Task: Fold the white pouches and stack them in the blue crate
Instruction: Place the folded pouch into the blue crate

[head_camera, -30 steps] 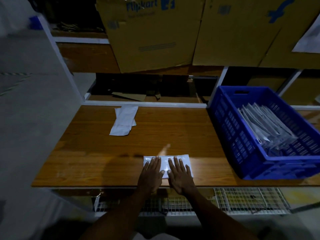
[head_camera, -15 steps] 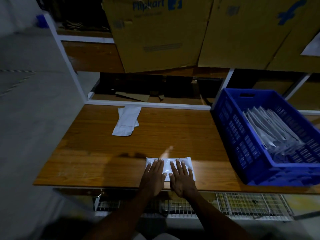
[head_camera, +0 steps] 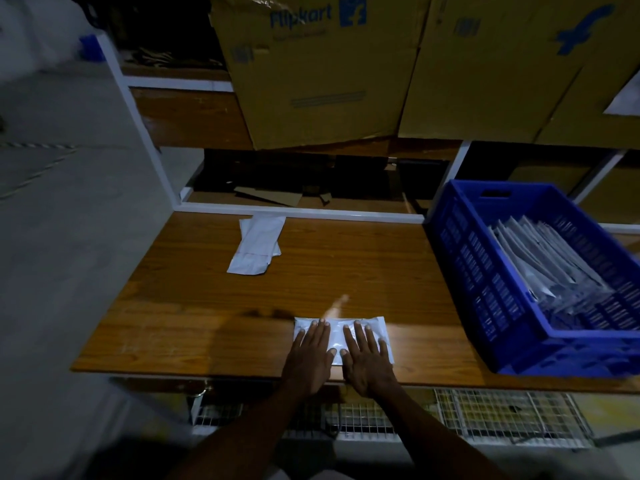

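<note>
From the head camera, a wooden bench (head_camera: 346,271) ran from a dim concrete floor (head_camera: 62,237) on the left to a blue crate (head_camera: 485,299) at its right end. Its near edge lay just under the wrists, and its far edge met a white shelf rail (head_camera: 301,212). A broad stretch of bare wood lay open between the near edge and the rail, and between the hands and the crate.

Both forearms reached in from the bottom of the frame, side by side. The left hand (head_camera: 309,355) and the right hand (head_camera: 366,356) lay palm-down with fingers straight and slightly spread, pressing flat on a folded white pouch (head_camera: 337,332) near the front edge of the bench. Neither hand gripped it; the thumbs nearly met over the middle of the pouch.

A small pile of unfolded white pouches (head_camera: 258,244) lay at the back of the bench, touching the rail and well apart from the hands.

The crate sat tilted in the frame, its near wall close to the bench's front edge. It held a row of folded pouches (head_camera: 540,258) leaning against one another.

Above the rail, large brown cardboard boxes (head_camera: 329,74) filled the upper shelf, one printed "Flipkart". A wire mesh rack (head_camera: 502,414) showed below the bench.
</note>
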`<control>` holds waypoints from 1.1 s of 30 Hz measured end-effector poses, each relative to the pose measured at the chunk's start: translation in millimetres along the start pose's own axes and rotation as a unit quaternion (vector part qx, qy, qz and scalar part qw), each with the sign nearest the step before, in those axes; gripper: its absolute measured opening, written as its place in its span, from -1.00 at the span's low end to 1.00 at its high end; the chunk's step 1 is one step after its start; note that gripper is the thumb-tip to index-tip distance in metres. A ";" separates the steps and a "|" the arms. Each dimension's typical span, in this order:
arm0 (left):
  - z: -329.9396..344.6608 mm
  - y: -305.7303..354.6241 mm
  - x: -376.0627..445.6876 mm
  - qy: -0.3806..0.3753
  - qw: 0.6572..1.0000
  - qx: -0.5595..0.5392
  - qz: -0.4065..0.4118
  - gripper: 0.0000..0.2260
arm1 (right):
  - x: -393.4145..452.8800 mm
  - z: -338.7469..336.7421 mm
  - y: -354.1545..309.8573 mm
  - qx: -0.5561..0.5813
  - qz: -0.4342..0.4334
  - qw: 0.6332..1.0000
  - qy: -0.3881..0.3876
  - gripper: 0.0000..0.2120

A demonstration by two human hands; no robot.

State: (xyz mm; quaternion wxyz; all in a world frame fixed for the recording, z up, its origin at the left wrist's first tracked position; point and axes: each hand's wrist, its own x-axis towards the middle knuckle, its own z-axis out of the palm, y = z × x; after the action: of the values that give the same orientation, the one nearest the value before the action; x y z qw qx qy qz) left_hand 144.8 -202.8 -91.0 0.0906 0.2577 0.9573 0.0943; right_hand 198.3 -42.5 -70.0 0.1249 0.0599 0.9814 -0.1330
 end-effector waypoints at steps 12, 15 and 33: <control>-51.4 -1.1 20.7 -0.055 0.998 -0.040 0.004 -0.46 | 23.7 -56.6 1.6 -0.061 -0.037 0.996 -0.051 -0.39; -56.6 -3.3 23.3 -0.049 0.998 -0.048 -0.014 -0.34 | 30.6 -58.4 0.1 -0.063 -0.061 0.993 -0.082 -0.31; -90.3 -7.7 48.1 -0.009 0.996 0.049 0.072 -0.53 | 47.8 -93.2 -5.6 -0.158 -0.112 0.980 0.038 -0.69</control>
State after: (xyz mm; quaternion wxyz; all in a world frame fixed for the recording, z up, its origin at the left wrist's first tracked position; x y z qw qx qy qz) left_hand 80.1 -196.8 -11.6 0.0793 0.3311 0.9389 0.0514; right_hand 130.2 -18.1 5.8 0.0798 -0.0659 0.9946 0.0125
